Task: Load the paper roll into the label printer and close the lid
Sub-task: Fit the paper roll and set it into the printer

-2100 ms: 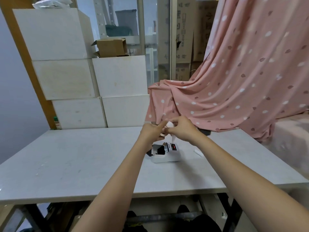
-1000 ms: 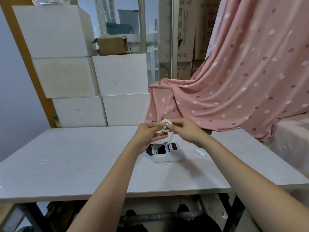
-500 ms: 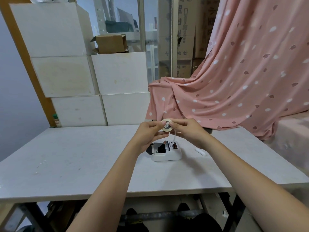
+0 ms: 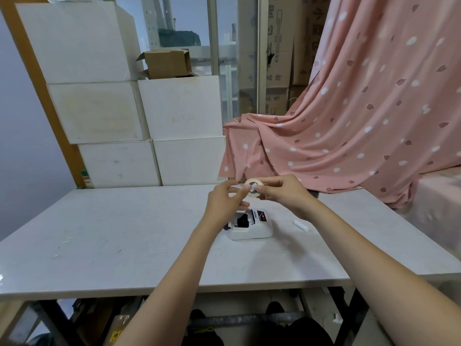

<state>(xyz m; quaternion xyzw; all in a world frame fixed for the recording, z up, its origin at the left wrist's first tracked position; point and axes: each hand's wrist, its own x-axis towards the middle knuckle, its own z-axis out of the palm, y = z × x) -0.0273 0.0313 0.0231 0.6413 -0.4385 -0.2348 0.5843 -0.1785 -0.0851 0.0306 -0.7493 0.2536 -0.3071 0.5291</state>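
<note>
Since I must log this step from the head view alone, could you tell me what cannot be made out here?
- Printer: its left side is behind the left hand; the lid's position is unclear.
- Roll: partly covered by the right hand; its print is too small to read.
- White object on the table: too small to identify.
- Left fingers: blurred, so their grip is unclear.

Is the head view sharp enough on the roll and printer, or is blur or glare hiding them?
Head view: soft, even light with no glare; wide-angle bending at the edges; paper roll reads clearly between the hands, left slightly blurred; printer small, its open bay dark.
</note>
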